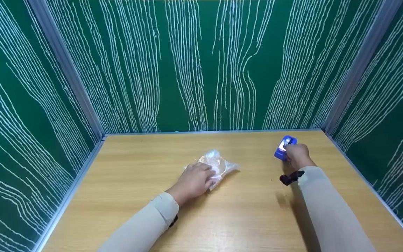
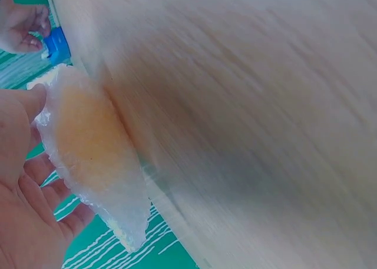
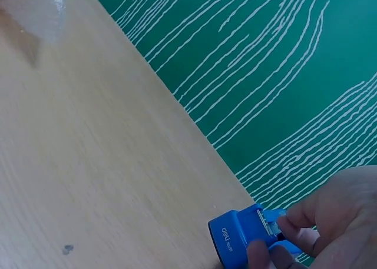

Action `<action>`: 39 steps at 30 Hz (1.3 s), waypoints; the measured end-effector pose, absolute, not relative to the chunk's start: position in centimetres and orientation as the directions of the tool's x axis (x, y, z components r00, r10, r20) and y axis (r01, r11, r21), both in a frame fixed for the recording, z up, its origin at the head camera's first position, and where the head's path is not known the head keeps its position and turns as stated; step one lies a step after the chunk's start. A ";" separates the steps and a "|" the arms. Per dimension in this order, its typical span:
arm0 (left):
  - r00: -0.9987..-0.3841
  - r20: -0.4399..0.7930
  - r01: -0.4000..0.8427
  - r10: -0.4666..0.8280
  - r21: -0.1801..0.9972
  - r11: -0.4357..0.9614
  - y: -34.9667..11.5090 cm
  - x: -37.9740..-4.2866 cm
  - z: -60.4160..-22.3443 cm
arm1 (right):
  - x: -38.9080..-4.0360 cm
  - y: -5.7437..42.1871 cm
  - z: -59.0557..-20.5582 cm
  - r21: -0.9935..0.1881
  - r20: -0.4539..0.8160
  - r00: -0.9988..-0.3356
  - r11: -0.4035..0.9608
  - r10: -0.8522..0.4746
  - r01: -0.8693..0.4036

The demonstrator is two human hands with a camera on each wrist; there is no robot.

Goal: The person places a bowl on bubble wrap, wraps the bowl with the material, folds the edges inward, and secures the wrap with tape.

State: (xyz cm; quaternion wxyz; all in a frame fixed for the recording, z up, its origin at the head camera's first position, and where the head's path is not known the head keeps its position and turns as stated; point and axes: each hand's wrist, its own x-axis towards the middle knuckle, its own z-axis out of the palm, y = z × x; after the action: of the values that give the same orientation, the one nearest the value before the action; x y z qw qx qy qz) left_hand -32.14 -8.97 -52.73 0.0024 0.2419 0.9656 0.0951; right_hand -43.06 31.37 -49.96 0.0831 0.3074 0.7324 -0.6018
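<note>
In the head view my left hand (image 1: 196,178) grips a crinkled clear plastic bag (image 1: 218,164). Its contents look pale orange through the film in the left wrist view, where the thumb and fingers of the left hand (image 2: 26,186) lie around the bag (image 2: 88,133). Farther right, my right hand (image 1: 298,154) has its fingers on a small blue device (image 1: 281,154) marked "deli". Up close, the fingertips of the right hand (image 3: 330,222) pinch the blue device (image 3: 235,239) around its open, metal-fitted end; what kind of device it is I cannot tell.
A light wooden table (image 1: 145,154) lies under both hands. Green panels (image 1: 212,70) with white wavy lines stand along its back and sides, joined by grey posts (image 1: 355,66). A dark strapped device (image 1: 291,177) sits at the right wrist.
</note>
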 end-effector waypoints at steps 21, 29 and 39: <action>-0.873 0.058 0.487 0.485 0.177 0.855 -9.0 -32.0 -53.0 | -43.1 32.6 -50.3 -0.854 -0.483 -0.797 0.008 0.362 0.521; -0.880 0.047 0.471 0.472 0.202 0.859 -9.0 -32.2 -53.1 | -43.0 33.5 -50.3 -0.852 -0.470 -0.801 0.049 0.371 0.522; -0.885 0.033 0.461 0.465 0.209 0.863 -9.1 -32.2 -52.9 | -42.8 33.8 -50.6 -0.849 -0.470 -0.818 0.082 0.331 0.521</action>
State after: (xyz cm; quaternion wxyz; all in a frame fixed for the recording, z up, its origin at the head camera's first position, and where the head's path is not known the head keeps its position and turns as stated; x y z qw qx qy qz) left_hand -32.25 -9.09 -52.94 0.0094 0.2399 0.9650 0.1057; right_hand -42.79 33.85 -50.59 0.0777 0.2914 0.7313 -0.6118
